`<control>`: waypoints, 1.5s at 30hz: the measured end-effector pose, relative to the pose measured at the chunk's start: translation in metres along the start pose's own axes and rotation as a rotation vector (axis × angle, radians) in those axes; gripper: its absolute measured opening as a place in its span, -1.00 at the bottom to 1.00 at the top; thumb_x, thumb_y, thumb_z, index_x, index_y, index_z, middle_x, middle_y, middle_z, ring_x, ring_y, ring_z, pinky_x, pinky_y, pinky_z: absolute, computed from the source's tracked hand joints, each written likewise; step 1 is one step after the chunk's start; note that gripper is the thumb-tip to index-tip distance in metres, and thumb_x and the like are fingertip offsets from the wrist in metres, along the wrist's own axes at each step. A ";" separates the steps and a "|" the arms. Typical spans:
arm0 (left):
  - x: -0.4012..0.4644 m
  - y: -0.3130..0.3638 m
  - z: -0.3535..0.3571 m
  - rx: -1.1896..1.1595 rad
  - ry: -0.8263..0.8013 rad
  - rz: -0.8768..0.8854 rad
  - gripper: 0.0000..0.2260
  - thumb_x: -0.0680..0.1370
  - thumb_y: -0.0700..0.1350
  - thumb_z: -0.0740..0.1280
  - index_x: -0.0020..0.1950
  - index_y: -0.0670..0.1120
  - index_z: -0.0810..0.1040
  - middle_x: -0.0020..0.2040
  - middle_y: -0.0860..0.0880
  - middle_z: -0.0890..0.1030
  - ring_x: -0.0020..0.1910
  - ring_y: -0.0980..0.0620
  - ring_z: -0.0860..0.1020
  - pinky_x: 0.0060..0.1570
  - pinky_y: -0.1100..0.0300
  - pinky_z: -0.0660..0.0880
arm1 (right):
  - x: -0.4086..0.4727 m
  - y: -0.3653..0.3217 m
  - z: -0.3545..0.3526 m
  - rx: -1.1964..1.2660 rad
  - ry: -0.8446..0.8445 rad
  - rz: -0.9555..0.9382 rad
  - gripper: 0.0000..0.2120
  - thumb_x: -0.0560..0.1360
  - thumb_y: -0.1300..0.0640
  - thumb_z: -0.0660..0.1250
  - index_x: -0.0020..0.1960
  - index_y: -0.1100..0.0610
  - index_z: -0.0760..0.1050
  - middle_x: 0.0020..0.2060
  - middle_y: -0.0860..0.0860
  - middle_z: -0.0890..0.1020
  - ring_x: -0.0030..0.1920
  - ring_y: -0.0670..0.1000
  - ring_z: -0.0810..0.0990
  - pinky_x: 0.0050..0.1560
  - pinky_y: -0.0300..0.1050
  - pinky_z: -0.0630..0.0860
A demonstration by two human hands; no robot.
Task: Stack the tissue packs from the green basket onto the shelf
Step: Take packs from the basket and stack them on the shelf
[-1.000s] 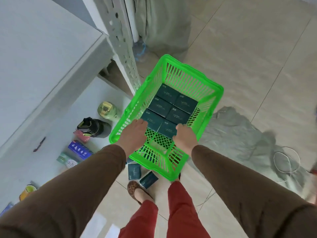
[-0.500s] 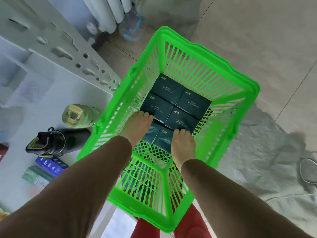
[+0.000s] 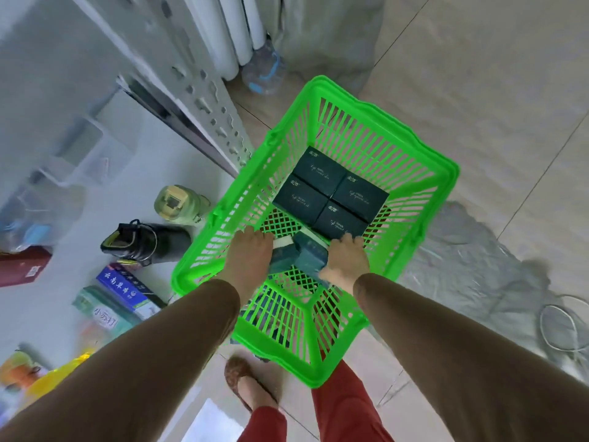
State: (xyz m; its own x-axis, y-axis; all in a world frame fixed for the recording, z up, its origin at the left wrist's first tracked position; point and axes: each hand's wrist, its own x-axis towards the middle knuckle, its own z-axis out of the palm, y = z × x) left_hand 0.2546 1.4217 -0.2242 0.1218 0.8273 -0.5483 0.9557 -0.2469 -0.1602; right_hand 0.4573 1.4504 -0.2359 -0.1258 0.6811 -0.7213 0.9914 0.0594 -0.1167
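Since half a second ago the two nearest tissue packs [image 3: 299,255] have come up off the basket floor: they were lying flat in the row under the fingers, and now sit tilted, pressed together between the palms, with bare green mesh showing where they lay. Left hand [image 3: 247,261] clamps the left end of the pair, right hand [image 3: 345,261] the right end; both hands are closed on the packs, not resting on them. Four packs [image 3: 331,194] remain flat in a two-by-two block further back in the green basket [image 3: 424,186], untouched. The view has also shifted closer over the basket. The shelf [image 3: 191,78] stands to the left, its perforated upright just beside the basket's left rim. On the lower shelf board lie a pale green bottle [image 3: 178,204], a black bottle on its side [image 3: 143,242] and a blue carton [image 3: 127,290]. Judgement: pick-up is done, and the pair now needs lifting clear of the rim and carrying left. Risk: a squeezed pair may slip or buckle.
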 end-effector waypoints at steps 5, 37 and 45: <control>-0.104 -0.023 -0.056 -0.267 0.145 -0.097 -0.47 0.44 0.23 0.37 0.27 0.00 0.32 0.00 -0.05 0.58 -0.06 -0.16 0.62 -0.31 0.08 0.33 | -0.092 -0.018 -0.069 0.314 0.176 -0.195 -0.43 0.35 -0.10 0.52 0.23 0.06 0.37 0.06 0.08 0.45 -0.02 0.16 0.59 -0.06 -0.07 0.48; -0.576 -0.489 -0.125 -0.405 0.782 -0.629 -0.63 0.42 -0.10 0.51 0.15 -0.10 0.48 -0.01 -0.06 0.59 0.08 -0.13 0.37 0.03 0.02 0.40 | -0.371 -0.529 -0.206 0.857 0.423 -0.858 -0.64 0.39 0.13 0.52 -0.17 0.00 0.30 0.01 0.10 0.60 0.09 0.06 0.60 0.08 0.09 0.53; -0.509 -0.626 -0.123 -0.318 0.674 -0.741 -0.63 0.42 -0.20 0.49 0.15 -0.13 0.45 0.09 -0.12 0.45 0.06 -0.14 0.39 0.06 -0.05 0.45 | -0.275 -0.640 -0.251 0.714 0.416 -0.902 -0.69 0.38 0.13 0.54 -0.17 0.09 0.37 0.03 0.09 0.60 -0.01 0.02 0.59 -0.11 -0.19 0.46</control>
State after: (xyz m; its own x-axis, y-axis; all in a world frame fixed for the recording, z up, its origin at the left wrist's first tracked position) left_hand -0.3727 1.2168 0.2559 -0.4914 0.8512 0.1843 0.8667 0.4988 0.0073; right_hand -0.1337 1.4082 0.2090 -0.6063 0.7921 0.0701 0.2953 0.3061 -0.9050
